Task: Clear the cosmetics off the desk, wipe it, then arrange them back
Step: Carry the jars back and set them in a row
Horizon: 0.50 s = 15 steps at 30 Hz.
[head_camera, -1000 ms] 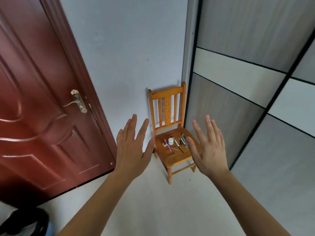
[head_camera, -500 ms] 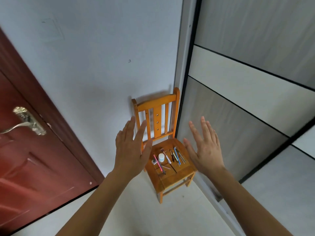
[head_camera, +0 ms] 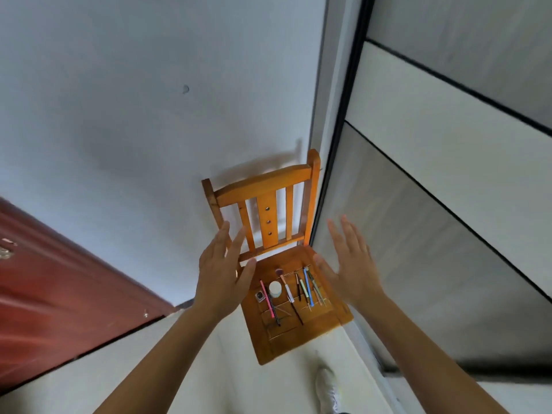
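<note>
A small wooden chair (head_camera: 298, 339) stands on the pale floor (head_camera: 167, 375), its back against the wall. Little makeup things lie on its seat. Near the left edge there is a tiny square box (head_camera: 260, 296) and a pink pencil (head_camera: 267, 298). A white round jar (head_camera: 275, 288) sits beside them. A brush (head_camera: 285, 283) lies in the middle. Blue and green pencils (head_camera: 307, 289) lie side by side near the right edge.

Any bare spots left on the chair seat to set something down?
Yes: the near front strip of the orange wooden chair seat, below the pencil tips, is bare. The back-left corner also looks bare. The middle is crowded: small white round jar, pink pencil, blue pencil.
</note>
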Each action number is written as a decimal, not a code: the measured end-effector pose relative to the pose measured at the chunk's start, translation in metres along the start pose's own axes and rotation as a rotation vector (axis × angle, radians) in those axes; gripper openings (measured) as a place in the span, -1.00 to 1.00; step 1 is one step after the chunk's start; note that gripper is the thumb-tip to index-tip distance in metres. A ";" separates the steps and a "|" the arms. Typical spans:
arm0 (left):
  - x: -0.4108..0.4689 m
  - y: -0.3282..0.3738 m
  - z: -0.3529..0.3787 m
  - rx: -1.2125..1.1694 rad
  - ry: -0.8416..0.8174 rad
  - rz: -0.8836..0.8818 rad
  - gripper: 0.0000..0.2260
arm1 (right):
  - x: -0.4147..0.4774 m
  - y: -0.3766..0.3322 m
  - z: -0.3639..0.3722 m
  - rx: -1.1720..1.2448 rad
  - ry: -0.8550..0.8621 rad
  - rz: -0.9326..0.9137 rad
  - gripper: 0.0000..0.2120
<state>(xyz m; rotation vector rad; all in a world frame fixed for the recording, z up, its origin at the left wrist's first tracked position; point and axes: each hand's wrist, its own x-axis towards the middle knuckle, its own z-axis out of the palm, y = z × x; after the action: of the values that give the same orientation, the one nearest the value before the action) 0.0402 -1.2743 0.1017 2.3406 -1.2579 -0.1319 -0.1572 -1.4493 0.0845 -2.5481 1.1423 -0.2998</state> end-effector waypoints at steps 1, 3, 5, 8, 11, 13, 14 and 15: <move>0.004 -0.002 0.011 -0.007 -0.016 -0.031 -0.42 | 0.016 0.008 0.011 0.002 -0.033 -0.044 -0.28; 0.009 -0.008 0.033 -0.008 -0.030 -0.090 -0.42 | 0.045 0.018 0.033 -0.007 -0.098 -0.133 -0.24; 0.014 -0.016 0.053 0.003 -0.053 -0.146 -0.42 | 0.071 0.021 0.057 -0.007 -0.169 -0.189 -0.17; 0.022 -0.036 0.087 0.005 -0.090 -0.221 -0.42 | 0.099 0.025 0.099 0.008 -0.249 -0.245 -0.15; 0.030 -0.068 0.136 -0.020 -0.138 -0.279 -0.46 | 0.113 0.042 0.157 0.002 -0.308 -0.255 -0.15; 0.033 -0.092 0.176 -0.027 -0.171 -0.286 -0.49 | 0.115 0.057 0.203 -0.008 -0.350 -0.262 -0.12; 0.033 -0.105 0.196 -0.031 -0.199 -0.299 -0.50 | 0.114 0.064 0.227 -0.016 -0.387 -0.259 -0.11; 0.030 -0.116 0.216 -0.038 -0.231 -0.325 -0.50 | 0.109 0.071 0.249 -0.024 -0.430 -0.250 -0.10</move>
<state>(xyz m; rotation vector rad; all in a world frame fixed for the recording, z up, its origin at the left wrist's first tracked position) 0.0805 -1.3235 -0.1370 2.5350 -0.9516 -0.5407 -0.0538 -1.5230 -0.1662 -2.5997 0.6748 0.2003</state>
